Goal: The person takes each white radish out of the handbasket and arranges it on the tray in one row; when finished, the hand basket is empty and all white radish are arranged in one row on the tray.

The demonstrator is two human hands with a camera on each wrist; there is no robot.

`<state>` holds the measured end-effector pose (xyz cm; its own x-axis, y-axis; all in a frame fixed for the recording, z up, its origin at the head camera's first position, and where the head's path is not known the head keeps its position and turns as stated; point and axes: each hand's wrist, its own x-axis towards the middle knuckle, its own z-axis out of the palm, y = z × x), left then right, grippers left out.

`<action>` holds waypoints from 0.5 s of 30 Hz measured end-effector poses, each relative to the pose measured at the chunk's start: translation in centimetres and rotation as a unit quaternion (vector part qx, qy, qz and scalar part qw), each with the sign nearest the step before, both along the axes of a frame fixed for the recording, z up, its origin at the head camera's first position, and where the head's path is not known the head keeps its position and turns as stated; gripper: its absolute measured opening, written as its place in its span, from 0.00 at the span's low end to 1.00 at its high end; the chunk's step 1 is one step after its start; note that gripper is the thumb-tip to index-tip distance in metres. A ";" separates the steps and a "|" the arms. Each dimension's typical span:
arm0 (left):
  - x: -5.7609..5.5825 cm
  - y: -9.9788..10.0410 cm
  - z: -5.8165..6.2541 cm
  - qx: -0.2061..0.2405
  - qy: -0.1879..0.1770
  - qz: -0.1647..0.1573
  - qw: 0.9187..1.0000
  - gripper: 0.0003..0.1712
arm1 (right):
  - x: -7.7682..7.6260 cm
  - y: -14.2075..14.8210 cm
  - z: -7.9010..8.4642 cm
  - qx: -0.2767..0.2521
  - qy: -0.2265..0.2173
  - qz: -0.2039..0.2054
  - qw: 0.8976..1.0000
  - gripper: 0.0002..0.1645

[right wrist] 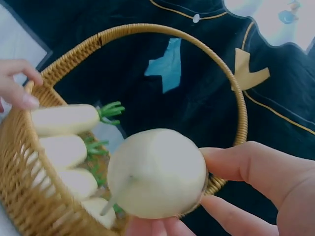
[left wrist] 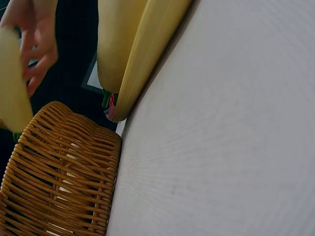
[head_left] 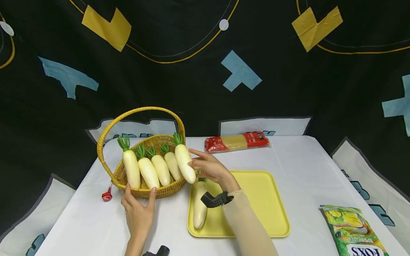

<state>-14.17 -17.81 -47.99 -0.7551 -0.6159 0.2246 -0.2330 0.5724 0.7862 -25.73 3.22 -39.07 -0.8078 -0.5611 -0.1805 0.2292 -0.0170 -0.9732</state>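
Observation:
My right hand (head_left: 213, 169) pinches a white radish (head_left: 185, 164) with green stalks at the right side of the wicker basket (head_left: 153, 193). In the right wrist view, the thumb and fingers hold this radish (right wrist: 157, 172) by its sides, its root end facing the camera. At the basket's front, my left hand (head_left: 139, 213) grips the rim, with fingertips over the edge. Several white radishes (head_left: 148, 172) lean side by side inside, green tops toward the back. Another white radish (head_left: 200, 206) lies on the yellow tray (head_left: 256, 202), partly covered by the right wrist.
A red and yellow packet (head_left: 237, 141) lies at the table's back. A green and yellow bag (head_left: 355, 231) is at the front right. One small red-wrapped candy (head_left: 107, 195) sits left of the basket. The tall basket handle (head_left: 141, 109) arches above, before a black backdrop.

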 end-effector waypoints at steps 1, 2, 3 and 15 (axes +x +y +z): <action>0.0 -0.1 0.0 -0.001 0.002 0.001 1.000 0.52 | 0.2 0.5 0.0 0.000 0.004 0.001 1.000 0.34; 0.0 -0.1 0.0 -0.002 0.005 0.002 1.000 0.52 | 0.4 0.9 0.0 0.002 0.005 0.000 1.000 0.34; 0.0 -0.2 0.0 -0.002 0.007 0.002 1.000 0.52 | 0.7 1.4 -0.1 0.001 0.005 -0.002 1.000 0.34; 0.0 -0.3 -0.2 0.005 -0.002 -0.001 1.000 0.53 | 3.4 6.9 -2.1 0.014 0.010 -0.073 0.997 0.35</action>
<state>-14.14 -18.07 -48.19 -0.7579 -0.6158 0.2153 -0.2353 0.5658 0.7902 -22.35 10.16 -41.18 -0.8845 -0.4316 -0.1772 0.2066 -0.0219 -0.9782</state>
